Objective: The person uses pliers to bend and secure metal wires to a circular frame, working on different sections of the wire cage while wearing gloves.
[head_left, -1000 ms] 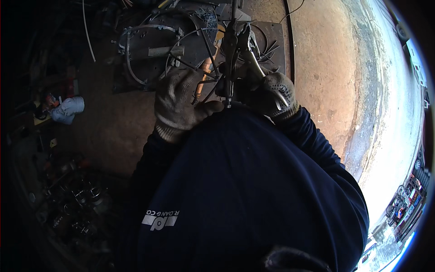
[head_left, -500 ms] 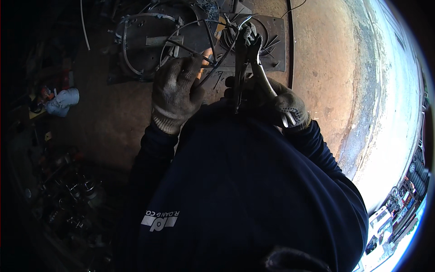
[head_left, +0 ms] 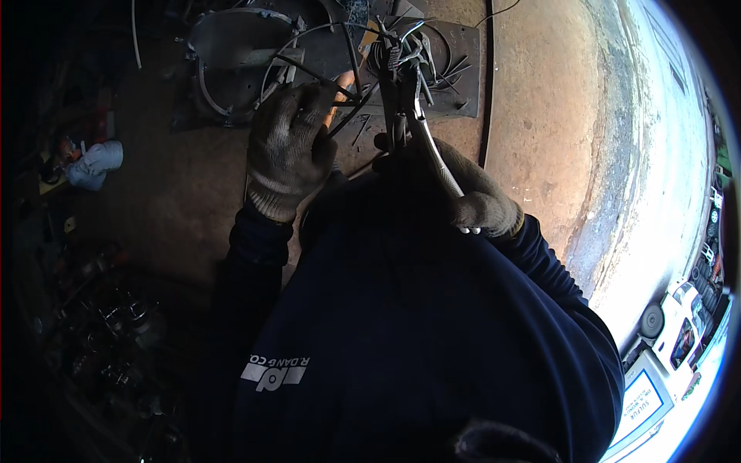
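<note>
Head view: gloved hands apart. Right hand (head_left: 480, 193) closed round a pliers-like metal tool (head_left: 438, 160), its head over a dark plate (head_left: 468, 58), blocking part of the wire coil (head_left: 450, 55) there. Left hand (head_left: 285, 150) curled at dark bent rods (head_left: 309, 72); cannot tell whether it grips them. Orange tool (head_left: 345, 79) beyond the rods, partly covered. Further left, a curved metal ring (head_left: 201, 77). Brown floor (head_left: 540, 100) around; white vehicle (head_left: 679, 328) far right, pale bundle (head_left: 99, 158) far left

Deep shadow left, blinding glare right
</note>
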`<state>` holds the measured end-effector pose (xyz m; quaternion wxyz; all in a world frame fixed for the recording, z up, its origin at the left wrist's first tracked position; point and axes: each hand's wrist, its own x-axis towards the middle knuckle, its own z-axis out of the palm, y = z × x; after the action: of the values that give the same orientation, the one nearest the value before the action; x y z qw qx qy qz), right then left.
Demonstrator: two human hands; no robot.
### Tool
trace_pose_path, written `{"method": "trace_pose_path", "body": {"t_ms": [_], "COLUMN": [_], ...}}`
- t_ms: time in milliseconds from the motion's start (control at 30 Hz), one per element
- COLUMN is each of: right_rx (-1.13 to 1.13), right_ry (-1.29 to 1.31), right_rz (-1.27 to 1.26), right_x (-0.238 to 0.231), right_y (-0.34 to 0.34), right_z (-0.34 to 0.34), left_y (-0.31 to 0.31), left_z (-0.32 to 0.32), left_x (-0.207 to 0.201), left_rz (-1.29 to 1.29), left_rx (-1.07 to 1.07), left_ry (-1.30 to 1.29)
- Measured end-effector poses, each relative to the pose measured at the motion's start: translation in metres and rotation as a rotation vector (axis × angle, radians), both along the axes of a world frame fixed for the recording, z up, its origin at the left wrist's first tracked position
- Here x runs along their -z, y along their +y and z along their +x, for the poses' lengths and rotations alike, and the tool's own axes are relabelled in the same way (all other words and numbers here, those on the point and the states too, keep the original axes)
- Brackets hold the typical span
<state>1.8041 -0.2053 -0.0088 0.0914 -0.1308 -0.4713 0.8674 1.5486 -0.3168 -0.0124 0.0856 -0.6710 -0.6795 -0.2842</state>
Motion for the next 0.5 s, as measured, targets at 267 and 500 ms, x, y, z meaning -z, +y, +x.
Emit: {"method": "trace_pose_path", "body": {"t_ms": [267, 500], "right_rx": [-0.196, -0.235], "right_ry": [-0.074, -0.098], "right_rz": [0.149, 0.538], "right_x": [0.009, 0.024], "right_y": [0.034, 0.034], "right_z": [0.009, 0.019], "left_y": [-0.002, -0.005], "left_z": [0.002, -0.001], "left_x": [0.002, 0.004], "left_rz": [0.007, -0.058], "left_rx": [-0.077, -0.048], "left_ry": [-0.003, 0.052]}}
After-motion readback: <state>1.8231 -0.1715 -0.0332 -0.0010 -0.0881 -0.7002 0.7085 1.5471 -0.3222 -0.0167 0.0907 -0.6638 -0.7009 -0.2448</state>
